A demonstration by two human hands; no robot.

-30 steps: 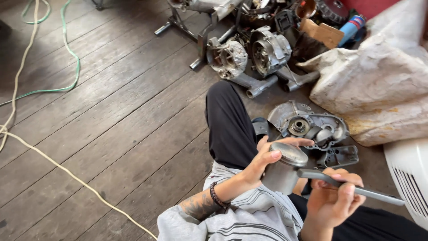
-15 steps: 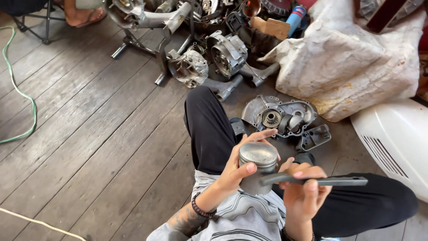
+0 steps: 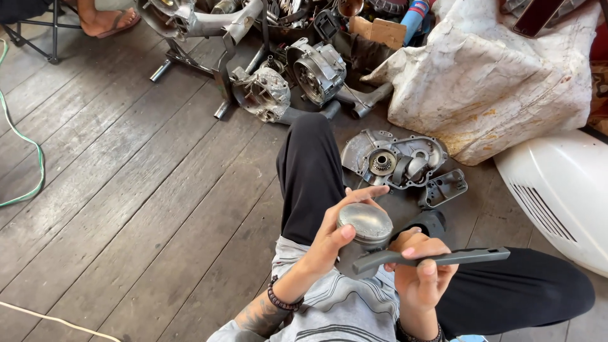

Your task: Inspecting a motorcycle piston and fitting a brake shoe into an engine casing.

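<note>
I sit on a wooden floor with my legs in black trousers. My left hand (image 3: 332, 234) grips a round grey metal piston (image 3: 365, 225) by its side, crown facing up, over my lap. My right hand (image 3: 421, 272) holds a long flat grey metal tool (image 3: 437, 258) across its fingers, just below and touching the piston. Both hands are close together above my striped shirt.
An open engine case half (image 3: 396, 161) and a small dark cover (image 3: 445, 187) lie on the floor ahead. Further back are engine parts (image 3: 288, 85) on a metal stand, a stained white sack (image 3: 494, 82), a white scooter body panel (image 3: 560, 190), a green cable (image 3: 28, 142) and another person's sandalled foot (image 3: 104, 19).
The view has swung left and down, so the engine parts and case sit further right. My hands keep the piston and tool, with the piston tipped to show its crown more.
</note>
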